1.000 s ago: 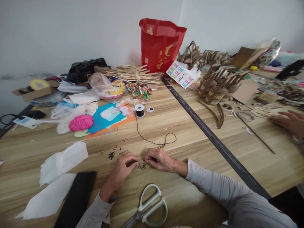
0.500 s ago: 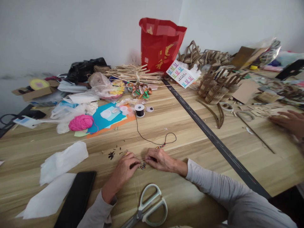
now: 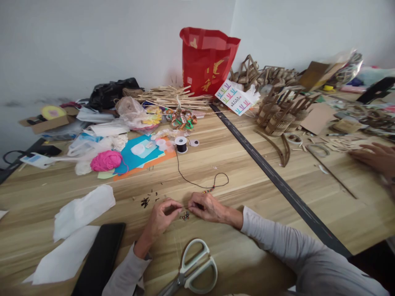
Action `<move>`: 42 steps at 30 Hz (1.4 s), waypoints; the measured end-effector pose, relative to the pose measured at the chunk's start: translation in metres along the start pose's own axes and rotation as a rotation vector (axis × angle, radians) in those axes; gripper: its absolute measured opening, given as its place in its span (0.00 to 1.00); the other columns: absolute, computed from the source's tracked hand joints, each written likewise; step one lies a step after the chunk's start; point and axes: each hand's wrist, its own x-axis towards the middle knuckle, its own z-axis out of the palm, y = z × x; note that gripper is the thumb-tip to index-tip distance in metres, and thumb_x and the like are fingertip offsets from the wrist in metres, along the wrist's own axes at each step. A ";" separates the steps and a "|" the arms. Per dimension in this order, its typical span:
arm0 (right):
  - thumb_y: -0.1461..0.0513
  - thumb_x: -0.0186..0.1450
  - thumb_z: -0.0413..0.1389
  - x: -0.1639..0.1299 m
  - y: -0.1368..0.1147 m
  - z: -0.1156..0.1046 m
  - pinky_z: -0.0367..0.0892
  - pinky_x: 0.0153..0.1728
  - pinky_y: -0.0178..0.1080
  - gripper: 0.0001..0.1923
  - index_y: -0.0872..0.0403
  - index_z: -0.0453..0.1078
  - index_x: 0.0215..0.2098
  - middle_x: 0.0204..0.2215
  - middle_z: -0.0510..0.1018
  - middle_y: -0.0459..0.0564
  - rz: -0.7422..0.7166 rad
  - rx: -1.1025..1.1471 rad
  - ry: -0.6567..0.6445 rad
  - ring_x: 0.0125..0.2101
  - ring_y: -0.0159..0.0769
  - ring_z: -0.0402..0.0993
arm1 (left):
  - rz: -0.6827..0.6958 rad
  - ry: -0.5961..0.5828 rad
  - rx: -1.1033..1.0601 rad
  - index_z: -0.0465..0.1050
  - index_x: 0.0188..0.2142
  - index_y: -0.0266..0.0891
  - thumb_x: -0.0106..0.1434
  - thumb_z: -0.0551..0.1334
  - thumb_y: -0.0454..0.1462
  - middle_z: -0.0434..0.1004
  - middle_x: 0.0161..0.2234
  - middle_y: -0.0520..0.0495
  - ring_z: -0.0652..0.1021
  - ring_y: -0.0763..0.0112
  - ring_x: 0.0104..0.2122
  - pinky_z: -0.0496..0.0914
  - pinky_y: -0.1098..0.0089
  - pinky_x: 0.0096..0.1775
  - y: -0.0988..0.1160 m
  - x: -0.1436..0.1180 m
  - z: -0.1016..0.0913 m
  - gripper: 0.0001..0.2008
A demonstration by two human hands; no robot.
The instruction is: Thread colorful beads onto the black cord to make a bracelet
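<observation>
My left hand (image 3: 163, 217) is closed in a pinch just left of a small cluster of beads (image 3: 184, 216) on the table; whatever is between its fingertips is too small to make out. Opposite it, my right hand (image 3: 206, 206) pinches the black cord, its tip pointing toward the left fingers. Several coloured beads (image 3: 209, 190) are strung on the cord behind my right hand. From there the cord (image 3: 189, 181) makes a loop and runs back to a white-ended spool (image 3: 180, 144). Short black offcuts (image 3: 145, 202) lie left of my left hand.
Scissors (image 3: 197, 267) with white handles lie near the front edge. A black phone-like slab (image 3: 99, 259) and white paper sheets (image 3: 83, 211) lie at left. Pink yarn (image 3: 106, 160), a red bag (image 3: 206, 61) and small woven baskets (image 3: 279, 119) stand behind. Another person's hand (image 3: 375, 158) rests at right.
My left hand has lifted slightly off the bead cluster, its pinched fingertips now level with my right fingertips. The right hand stays in place. The view has shifted slightly.
</observation>
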 end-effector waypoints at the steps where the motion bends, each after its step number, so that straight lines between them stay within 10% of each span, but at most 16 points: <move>1: 0.67 0.64 0.51 0.000 0.000 0.000 0.60 0.26 0.30 0.05 0.57 0.67 0.31 0.25 0.70 0.46 0.003 0.004 0.003 0.25 0.29 0.64 | -0.010 -0.002 -0.019 0.77 0.29 0.36 0.56 0.62 0.34 0.79 0.27 0.46 0.77 0.68 0.29 0.71 0.71 0.32 0.000 0.000 0.000 0.04; 42: 0.65 0.66 0.51 -0.001 0.002 0.001 0.61 0.28 0.31 0.05 0.57 0.69 0.33 0.27 0.71 0.48 0.000 -0.011 -0.029 0.27 0.30 0.66 | -0.014 -0.032 -0.024 0.79 0.28 0.39 0.54 0.64 0.33 0.79 0.28 0.47 0.77 0.67 0.30 0.69 0.69 0.36 0.009 0.002 0.004 0.04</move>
